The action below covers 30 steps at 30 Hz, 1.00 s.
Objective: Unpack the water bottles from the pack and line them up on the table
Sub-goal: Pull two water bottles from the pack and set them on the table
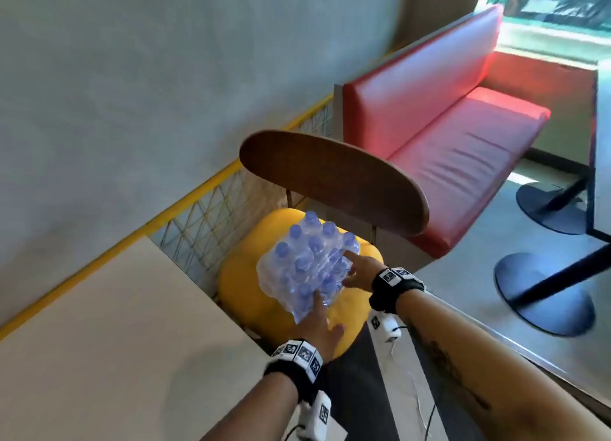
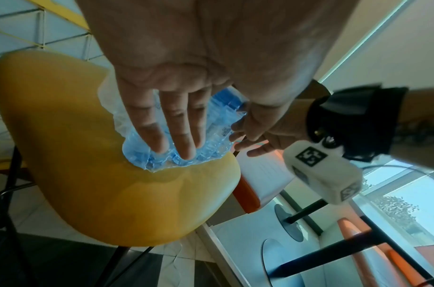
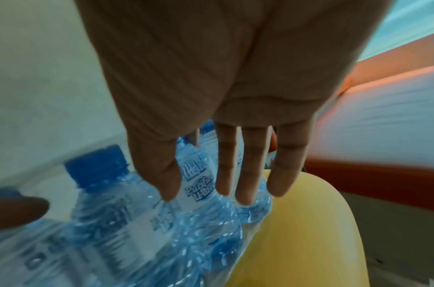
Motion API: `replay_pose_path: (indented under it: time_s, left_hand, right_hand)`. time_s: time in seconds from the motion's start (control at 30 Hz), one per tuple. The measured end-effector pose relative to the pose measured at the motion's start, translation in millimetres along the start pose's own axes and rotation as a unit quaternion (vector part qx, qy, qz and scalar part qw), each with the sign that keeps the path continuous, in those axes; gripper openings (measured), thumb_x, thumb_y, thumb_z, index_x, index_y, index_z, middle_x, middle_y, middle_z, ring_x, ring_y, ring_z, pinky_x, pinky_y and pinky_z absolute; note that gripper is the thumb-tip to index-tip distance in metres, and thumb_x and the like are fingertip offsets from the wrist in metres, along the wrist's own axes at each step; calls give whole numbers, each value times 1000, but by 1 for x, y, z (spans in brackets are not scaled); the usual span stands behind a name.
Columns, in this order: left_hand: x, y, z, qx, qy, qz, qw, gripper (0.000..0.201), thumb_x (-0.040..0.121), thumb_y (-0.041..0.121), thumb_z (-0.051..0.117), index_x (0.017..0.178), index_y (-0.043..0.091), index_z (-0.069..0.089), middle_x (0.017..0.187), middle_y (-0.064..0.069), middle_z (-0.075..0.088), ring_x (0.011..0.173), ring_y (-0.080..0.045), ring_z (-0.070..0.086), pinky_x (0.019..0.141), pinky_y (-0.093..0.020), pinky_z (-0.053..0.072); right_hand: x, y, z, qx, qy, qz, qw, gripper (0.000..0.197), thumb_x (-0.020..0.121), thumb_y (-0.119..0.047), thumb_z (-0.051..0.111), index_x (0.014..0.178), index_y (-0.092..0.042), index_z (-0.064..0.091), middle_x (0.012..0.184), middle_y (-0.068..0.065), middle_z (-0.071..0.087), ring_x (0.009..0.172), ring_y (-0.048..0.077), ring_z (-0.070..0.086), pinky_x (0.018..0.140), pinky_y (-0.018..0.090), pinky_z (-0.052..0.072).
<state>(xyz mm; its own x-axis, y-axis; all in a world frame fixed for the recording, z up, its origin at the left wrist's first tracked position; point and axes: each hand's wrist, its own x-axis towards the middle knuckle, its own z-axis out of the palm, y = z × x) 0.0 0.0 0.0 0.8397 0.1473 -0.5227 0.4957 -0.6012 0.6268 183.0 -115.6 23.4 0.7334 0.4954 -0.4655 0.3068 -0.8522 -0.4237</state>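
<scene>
The shrink-wrapped pack of water bottles [image 1: 309, 263] was still sealed on the yellow chair seat [image 1: 244, 285], beside the desk [image 1: 109, 358] corner. Straight fingers of the left hand [image 1: 319, 325] and right hand [image 1: 360, 272] were pressed against its sides. No bottle had been unpacked or lined up.

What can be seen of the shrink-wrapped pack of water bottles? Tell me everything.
The pack of water bottles is a block of small clear plastic bottles with blue caps and white labels, bound in crinkled transparent film that looks unopened. It sits on the yellow chair seat, caps up, beside the table. The left hand lays straight fingers on its near side, and the right hand reaches flat along its right side.
</scene>
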Motion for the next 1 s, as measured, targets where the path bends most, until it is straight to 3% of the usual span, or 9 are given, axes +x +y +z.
replay_pose_path:
  time_s: [0.4,0.5,0.57,0.6,0.63,0.7,0.77,0.83,1.0]
  left_hand:
    - [39,36,-6,-11,127,-62,990,99,93,40,70,167,21,6,157,-12,49,135,-33,57,111,-42,48]
    - [40,37,-2,15,114,-67,991,96,90,56,72,163,41,11,138,-21,62,115,-33,66,100,-49,52]
    - [53,35,-14,-93,-47,-34,994,100,60,93,61,133,82,-7,125,-29,65,89,-14,62,92,-55,51]
    - [57,32,-22,-216,-211,3,953,98,52,92,69,126,85,5,122,-33,63,93,34,14,92,-62,47]
    - [61,13,-25,-313,-329,-24,891,101,55,73,89,133,67,26,123,-34,61,114,-67,22,91,-71,43]
    - [66,8,-41,-411,-492,-11,768,95,57,33,99,133,31,42,124,-32,60,106,-55,41,83,-77,42]
    - [51,25,-42,-222,-383,126,888,78,72,33,90,137,24,47,124,-23,65,101,-49,55,85,-63,52]
    - [15,33,-13,56,-113,63,990,66,83,37,78,138,22,46,117,-12,69,103,-39,68,90,-47,57]
    - [-72,3,-26,27,44,12,999,54,69,59,77,109,31,55,98,5,71,89,-23,70,83,-35,58]
  right_hand:
    - [13,-11,-14,-51,-49,-21,997,56,81,-36,76,131,-20,55,118,8,67,110,30,62,84,32,45]
    - [5,1,-2,-16,-3,-38,999,70,73,-38,79,134,-30,47,119,4,66,108,29,64,86,34,49]
    - [-5,9,7,39,29,-57,997,78,68,-38,83,134,-34,43,123,2,64,110,27,63,90,38,51]
    - [-12,10,11,58,41,-66,995,78,67,-38,85,134,-34,43,126,0,62,112,25,62,93,38,51]
    - [-19,10,14,72,51,-65,994,78,68,-38,86,134,-34,45,128,-1,60,113,22,62,95,37,50]
    - [-32,13,21,93,80,-55,991,75,68,-39,84,133,-37,46,127,-6,59,111,20,62,94,35,50]
    - [-46,20,27,107,109,-37,988,73,64,-44,81,128,-44,45,121,-12,61,105,20,65,89,39,53]
    - [-62,25,31,115,128,-29,985,68,61,-44,82,121,-43,48,112,-16,63,98,18,65,83,41,53]
    - [-115,-1,48,94,145,-56,983,56,61,-47,80,109,-43,52,98,-19,64,84,11,63,75,39,54]
